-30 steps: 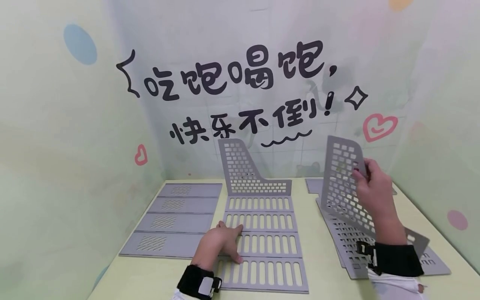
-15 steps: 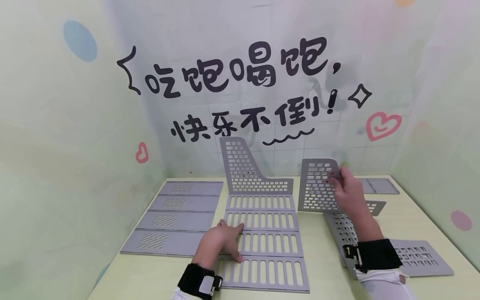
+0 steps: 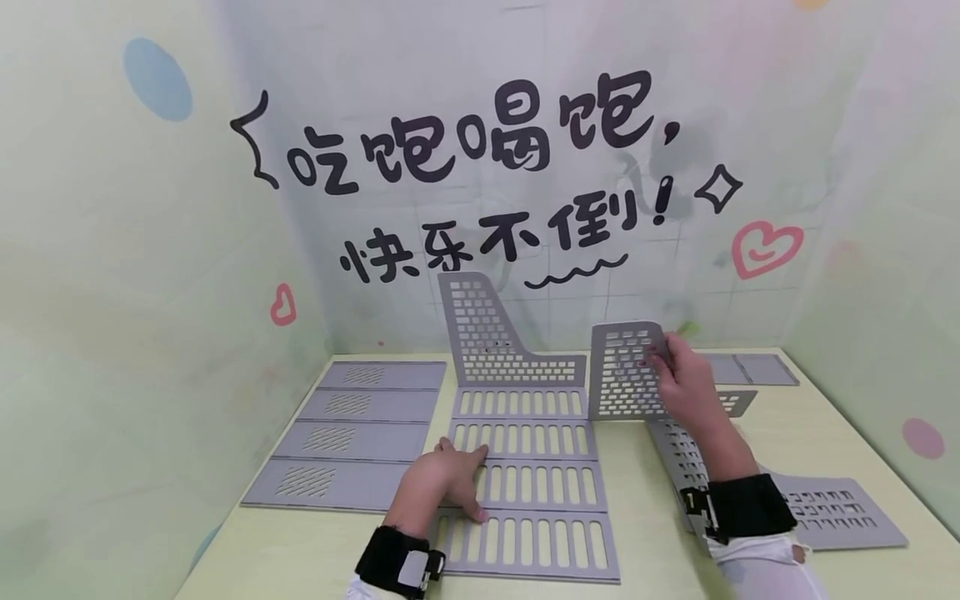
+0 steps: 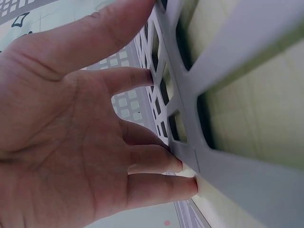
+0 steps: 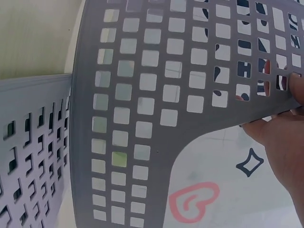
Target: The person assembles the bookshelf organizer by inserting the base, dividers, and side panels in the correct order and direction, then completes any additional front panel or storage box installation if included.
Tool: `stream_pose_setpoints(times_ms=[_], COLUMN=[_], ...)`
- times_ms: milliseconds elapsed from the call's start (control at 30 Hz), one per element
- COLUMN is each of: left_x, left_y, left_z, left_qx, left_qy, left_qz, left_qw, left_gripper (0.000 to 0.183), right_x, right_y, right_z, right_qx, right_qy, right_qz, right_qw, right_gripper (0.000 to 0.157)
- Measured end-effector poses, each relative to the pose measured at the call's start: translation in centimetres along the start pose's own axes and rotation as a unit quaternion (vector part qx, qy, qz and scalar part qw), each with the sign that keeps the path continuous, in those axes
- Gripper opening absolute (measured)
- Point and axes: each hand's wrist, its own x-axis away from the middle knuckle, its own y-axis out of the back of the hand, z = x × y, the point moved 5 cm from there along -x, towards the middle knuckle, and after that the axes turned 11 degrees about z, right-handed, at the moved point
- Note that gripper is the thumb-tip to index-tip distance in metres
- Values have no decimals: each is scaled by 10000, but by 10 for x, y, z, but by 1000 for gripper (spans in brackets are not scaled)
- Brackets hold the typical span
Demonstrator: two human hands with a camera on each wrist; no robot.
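Note:
A grey slotted panel in several joined sections lies flat on the table. My left hand rests on its left side with fingers spread; in the left wrist view the fingertips touch the panel. At its far end an L-shaped grey side panel with small rectangular holes stands upright. My right hand pinches the tall part's edge of a second L-shaped perforated side panel, held upright. This panel's lower left corner is close to the slotted panel's far right corner; whether they touch, I cannot tell.
Grey flat panels with slanted slits lie at the left. More perforated side panels lie stacked at the right, partly behind my right forearm. Another grey piece lies at the back right. Printed walls enclose the table.
My right hand has lifted the perforated side panel off the stack at the right and carried it left, turning it more upright. The left hand has stayed in place.

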Motion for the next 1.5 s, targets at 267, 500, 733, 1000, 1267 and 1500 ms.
stream_pose_setpoints(times_ms=[267,500,733,1000,1267,1500], left_x=[-1,0,1,4,1,-1], left_y=[0,0,2,2,-1,0], left_z=[1,-1,-3,-4,-4,-2], left_qx=[-39,-40,-167,-192,-70,-107], left_qy=[19,3,-42,-25,13,13], left_qz=[19,51,54,1,25,-22], left_qw=[10000,10000,9998,9998,10000,9999], left_gripper=[103,104,103,103,104,103], right_x=[-6,-3,3,-1,14,24], right_y=[-11,-15,-28,-44,-3,15], right_z=[-5,-34,-55,-47,-65,-94], right_qx=[228,1304,1292,1176,1878,863], right_qy=[-414,-1689,-2040,-1776,-2028,-2353], right_qz=[820,2006,2472,2410,2123,2407], right_qw=[9955,9562,9384,9469,9373,9377], right_gripper=[45,42,37,35,41,36])
